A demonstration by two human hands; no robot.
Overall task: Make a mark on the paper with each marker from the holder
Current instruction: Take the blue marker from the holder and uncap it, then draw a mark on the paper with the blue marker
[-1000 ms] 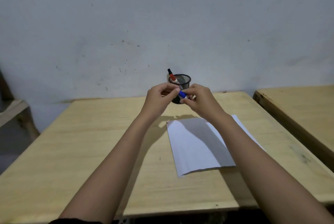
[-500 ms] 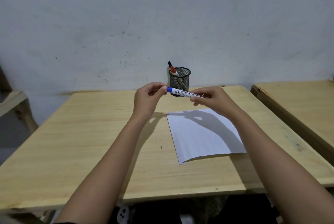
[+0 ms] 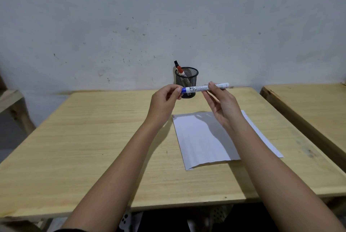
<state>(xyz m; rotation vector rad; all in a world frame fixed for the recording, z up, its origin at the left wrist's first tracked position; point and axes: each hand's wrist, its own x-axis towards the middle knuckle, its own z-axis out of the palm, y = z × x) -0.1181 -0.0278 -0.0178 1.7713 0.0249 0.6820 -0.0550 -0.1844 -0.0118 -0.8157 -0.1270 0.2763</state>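
Note:
I hold a white marker with a blue cap (image 3: 203, 88) level in the air, in front of the black mesh holder (image 3: 186, 82). My left hand (image 3: 164, 101) pinches the blue cap end. My right hand (image 3: 223, 105) grips the white barrel near its middle. The holder stands at the table's far edge with a red-capped marker (image 3: 180, 71) and a black-tipped one (image 3: 176, 63) sticking out of it. A white sheet of paper (image 3: 204, 138) lies flat on the table below my right hand, with a small mark at its top left corner.
The light wooden table (image 3: 93, 138) stands against a scuffed white wall. A second wooden table (image 3: 309, 104) sits close by on the right. A wooden frame (image 3: 11, 100) shows at the left edge.
Both hands came back from the holder with the blue-capped marker and turned it level. My left hand stays on the cap, and my right hand has slid along the barrel.

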